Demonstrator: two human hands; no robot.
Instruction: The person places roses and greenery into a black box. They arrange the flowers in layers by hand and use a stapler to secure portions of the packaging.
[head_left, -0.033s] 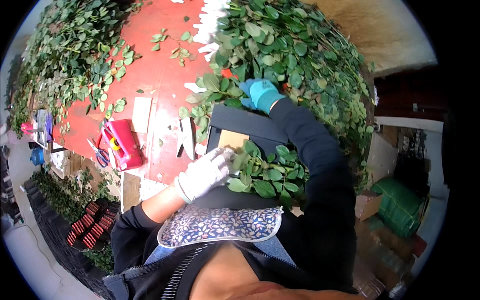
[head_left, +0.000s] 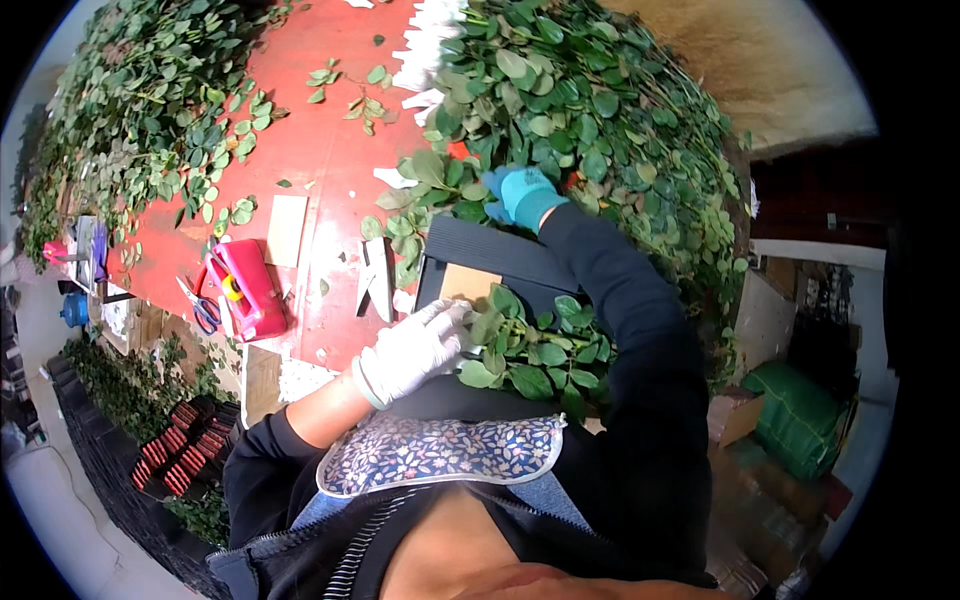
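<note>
My left hand [head_left: 425, 345], in a white glove, is closed at the base of a bunch of leafy stems [head_left: 535, 355] lying over the near part of a black ridged tray [head_left: 500, 247]. The exact grip is partly hidden under the fingers. A piece of brown cardboard [head_left: 468, 284] rests in the tray just beyond that hand. My right hand [head_left: 527, 195], in a teal glove with blue fingers, reaches past the tray to the near edge of a big pile of leafy stems [head_left: 620, 150]. Its thumb and fingers are apart, among the leaves.
On the red table [head_left: 330, 190] lie a pink tape dispenser [head_left: 250, 290], scissors [head_left: 203, 308], a white-and-black stapler-like tool [head_left: 376, 280] and a cardboard piece [head_left: 286, 230]. More leafy stems [head_left: 150, 100] cover the far left. White wrapped ends [head_left: 428, 50] line the right pile.
</note>
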